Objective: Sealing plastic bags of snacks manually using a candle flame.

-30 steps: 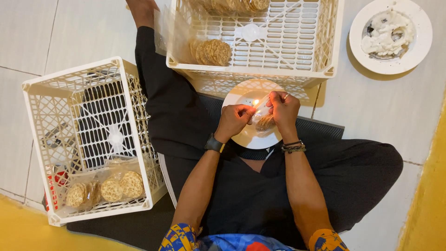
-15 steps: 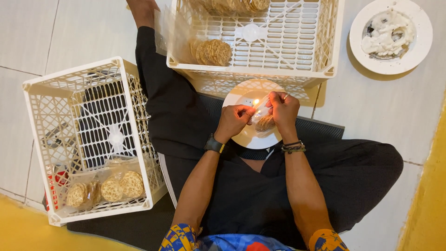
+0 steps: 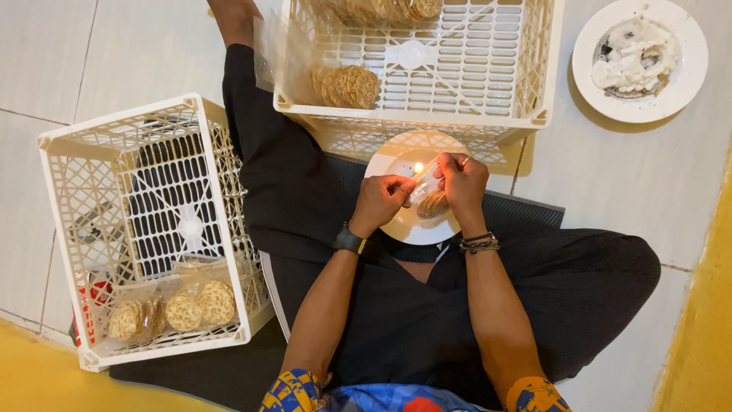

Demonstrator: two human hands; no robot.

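Observation:
I sit cross-legged on a tiled floor. My left hand (image 3: 383, 200) and my right hand (image 3: 463, 183) both pinch a clear plastic bag of round crackers (image 3: 431, 203). The bag's top edge is held beside a small flame (image 3: 418, 168). All of this is over a white plate (image 3: 396, 160) in front of my lap. My fingers hide most of the bag.
A white plastic crate (image 3: 526, 91) ahead holds bagged round crackers (image 3: 347, 85). A second white crate (image 3: 61, 221) at my left holds several sealed cracker bags (image 3: 183, 309). A white plate with pale lumps (image 3: 637, 57) lies far right. A black mat (image 3: 526, 210) lies underneath me.
Both hands stay at the flame with the bag. No clear movement shows.

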